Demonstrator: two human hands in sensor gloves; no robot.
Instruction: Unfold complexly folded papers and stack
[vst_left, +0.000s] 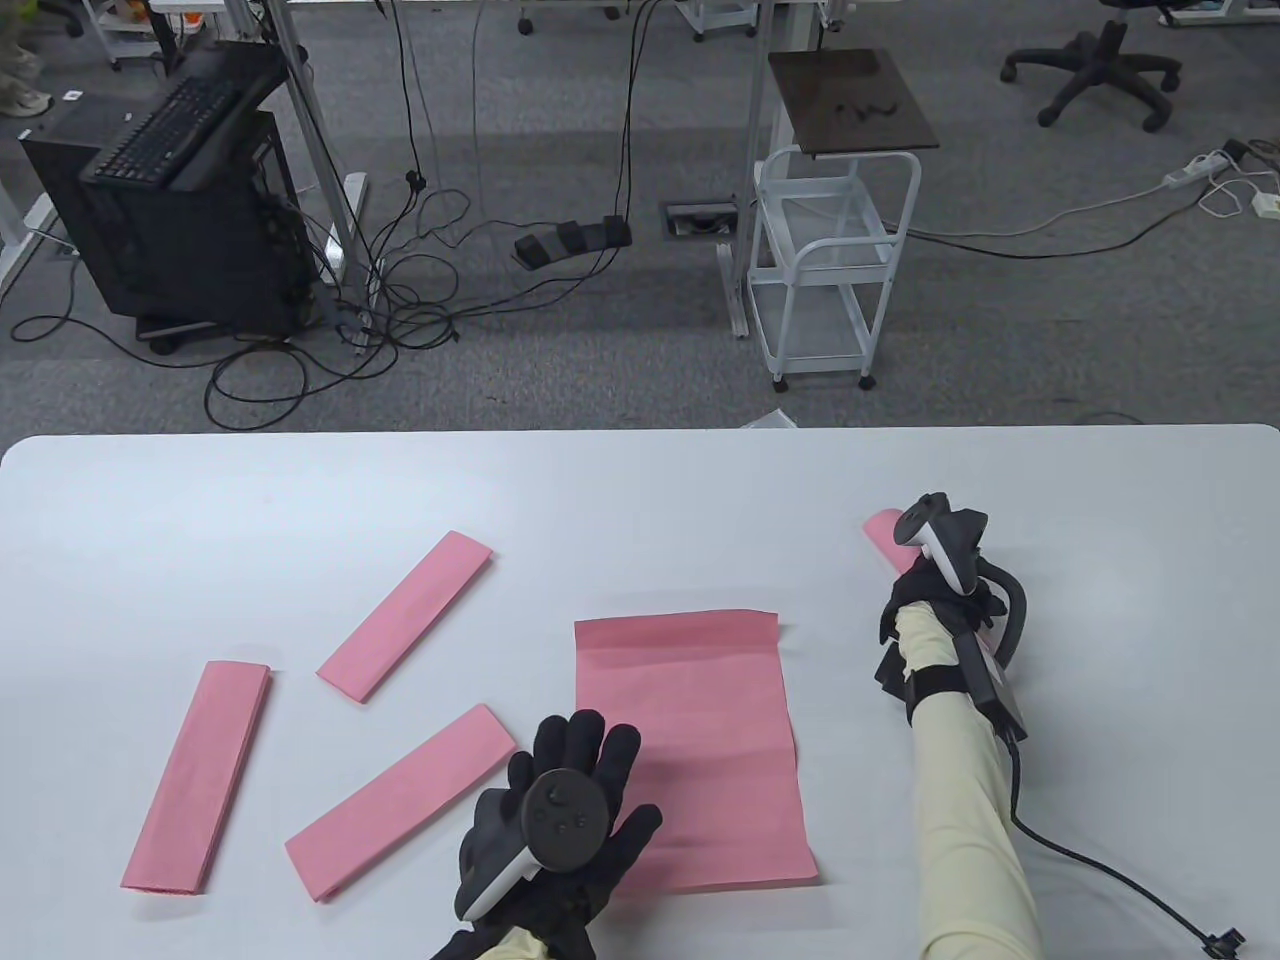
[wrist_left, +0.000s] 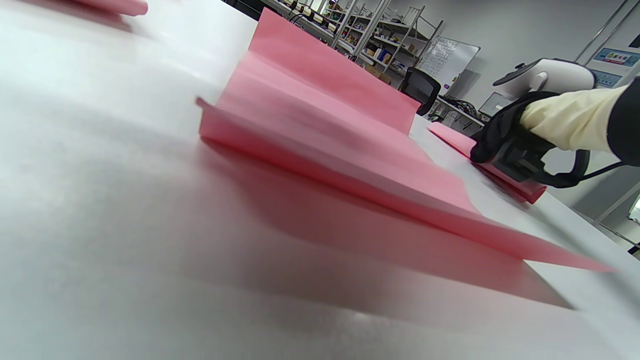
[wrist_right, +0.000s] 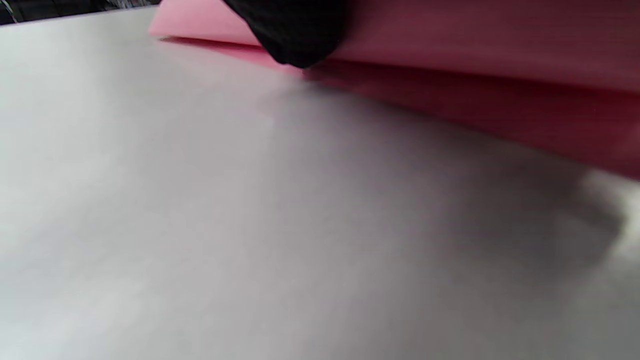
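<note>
Left hand (vst_left: 560, 810) flat, fingers straight, pressing the near-left corner of the unfolded pink paper sheet (vst_left: 700, 740) mid-worktop (vst_left: 640, 480). Right hand (vst_left: 935, 600) on a folded pink paper strip (vst_left: 885, 532) toward the right edge; grip hidden, cannot tell. Three folded pink strips (vst_left: 405, 615) left.

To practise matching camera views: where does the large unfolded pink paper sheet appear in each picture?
Table view: large unfolded pink paper sheet, centre, under the left hand.
Left wrist view: fills the middle.
Right wrist view: not identifiable.
Shared landmark: right hand.
</note>
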